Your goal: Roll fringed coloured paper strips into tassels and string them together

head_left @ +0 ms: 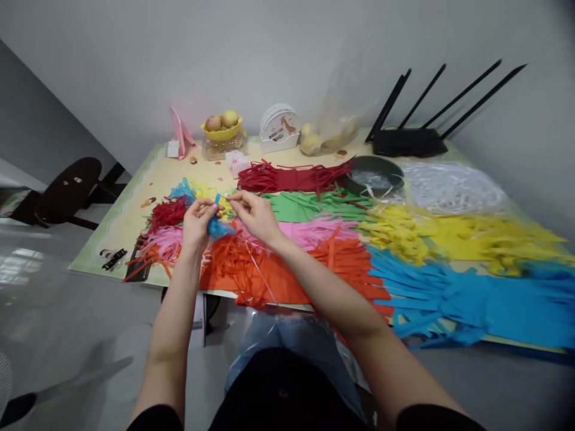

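Observation:
My left hand [196, 222] is closed around a blue tassel [220, 227], whose strips hang below the fingers and whose narrow blue top sticks up. Close beside it, my right hand [255, 215] pinches at the tassel's top; what lies between the fingertips is too small to make out. Under both hands spreads orange fringed material [265, 275]. Pink fringe [309, 233], green fringe [296, 206] and dark red fringe [291, 178] lie in rows behind it. Small dark red strips [167, 214] and pink strips [166, 239] sit left of my left hand.
Yellow fringe [467, 236] and blue fringe [507, 302] cover the table's right side. Behind stand a dark bowl [390, 170], a bundle of white strips [449, 187], a router [408, 142], a coaster holder [279, 140] and a yellow fruit bowl [221, 134]. A brown stool [67, 188] is at left.

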Available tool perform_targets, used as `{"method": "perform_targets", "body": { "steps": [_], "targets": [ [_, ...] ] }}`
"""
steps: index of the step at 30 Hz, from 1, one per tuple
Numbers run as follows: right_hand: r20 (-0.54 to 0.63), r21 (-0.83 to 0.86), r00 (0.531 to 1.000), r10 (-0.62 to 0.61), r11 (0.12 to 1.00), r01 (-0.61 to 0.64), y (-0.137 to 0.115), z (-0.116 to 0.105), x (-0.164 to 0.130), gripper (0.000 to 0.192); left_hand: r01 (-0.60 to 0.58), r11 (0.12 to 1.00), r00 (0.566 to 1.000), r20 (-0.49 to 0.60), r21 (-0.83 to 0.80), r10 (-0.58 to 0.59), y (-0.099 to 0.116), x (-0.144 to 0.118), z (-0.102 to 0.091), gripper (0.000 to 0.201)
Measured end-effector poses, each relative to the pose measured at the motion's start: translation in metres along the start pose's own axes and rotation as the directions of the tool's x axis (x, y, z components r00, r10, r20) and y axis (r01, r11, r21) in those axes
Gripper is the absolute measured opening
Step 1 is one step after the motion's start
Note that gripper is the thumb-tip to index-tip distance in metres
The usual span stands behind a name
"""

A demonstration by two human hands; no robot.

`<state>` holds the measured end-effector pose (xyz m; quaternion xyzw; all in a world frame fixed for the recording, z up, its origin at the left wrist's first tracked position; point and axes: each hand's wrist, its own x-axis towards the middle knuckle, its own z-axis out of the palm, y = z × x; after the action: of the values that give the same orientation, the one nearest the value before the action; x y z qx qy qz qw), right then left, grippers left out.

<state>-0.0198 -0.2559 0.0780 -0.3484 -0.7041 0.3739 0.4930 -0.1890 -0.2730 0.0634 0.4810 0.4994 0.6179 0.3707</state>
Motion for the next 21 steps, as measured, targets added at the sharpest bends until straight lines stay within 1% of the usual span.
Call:
{"method": "perform_targets", "body": {
  "steps": [1, 2, 3, 4, 5, 6, 9, 13, 17, 21],
  "targets": [
    [-0.008, -0.013, 1.000, 0.001, 1.000, -0.001, -0.001, -0.001, -0.003, 0.020, -0.068, 0.995, 0.996, -0.060, 0.070, 0.072, 0.002, -0.005, 0.002, 0.033],
    [-0.011, -0.026, 1.000, 0.003, 1.000, -0.003, -0.001, -0.001, -0.006, 0.019, -0.142, 0.975, 0.980, -0.115, 0.170, 0.163, 0.004, -0.009, 0.004, 0.027],
    [-0.007, -0.039, 1.000, 0.003, 0.999, -0.003, -0.002, -0.001, -0.009, 0.018, -0.209, 0.936, 0.954, -0.152, 0.284, 0.260, 0.006, -0.014, 0.005, 0.021],
    [-0.001, -0.048, 1.000, 0.004, 0.999, -0.004, -0.002, -0.001, -0.012, 0.017, -0.261, 0.883, 0.924, -0.163, 0.390, 0.345, 0.008, -0.018, 0.007, 0.015],
    [0.006, -0.049, 1.000, 0.006, 0.999, -0.006, -0.003, -0.001, -0.014, 0.017, -0.294, 0.834, 0.901, -0.155, 0.467, 0.405, 0.009, -0.022, 0.009, 0.012],
    [0.010, -0.045, 1.000, 0.009, 0.999, -0.008, -0.003, -0.001, -0.016, 0.016, -0.314, 0.804, 0.891, -0.135, 0.506, 0.433, 0.010, -0.025, 0.010, 0.009],
    [0.006, -0.015, 1.000, 0.018, 1.000, -0.018, -0.003, -0.001, -0.019, 0.015, -0.351, 0.773, 0.881, -0.093, 0.529, 0.464, 0.009, -0.030, 0.014, 0.003],
    [-0.007, 0.040, 1.000, 0.031, 0.999, -0.030, -0.002, -0.001, -0.019, 0.014, -0.375, 0.777, 0.880, -0.069, 0.506, 0.470, 0.006, -0.031, 0.017, 0.001],
    [-0.012, 0.070, 0.999, 0.052, 0.996, -0.051, -0.001, -0.002, -0.020, 0.014, -0.345, 0.799, 0.897, -0.078, 0.493, 0.435, 0.006, -0.031, 0.019, 0.002],
    [-0.016, 0.095, 0.998, 0.054, 0.994, -0.052, 0.000, -0.002, -0.020, 0.014, -0.314, 0.844, 0.916, -0.095, 0.434, 0.390, 0.008, -0.031, 0.021, 0.005]
  ]
}}
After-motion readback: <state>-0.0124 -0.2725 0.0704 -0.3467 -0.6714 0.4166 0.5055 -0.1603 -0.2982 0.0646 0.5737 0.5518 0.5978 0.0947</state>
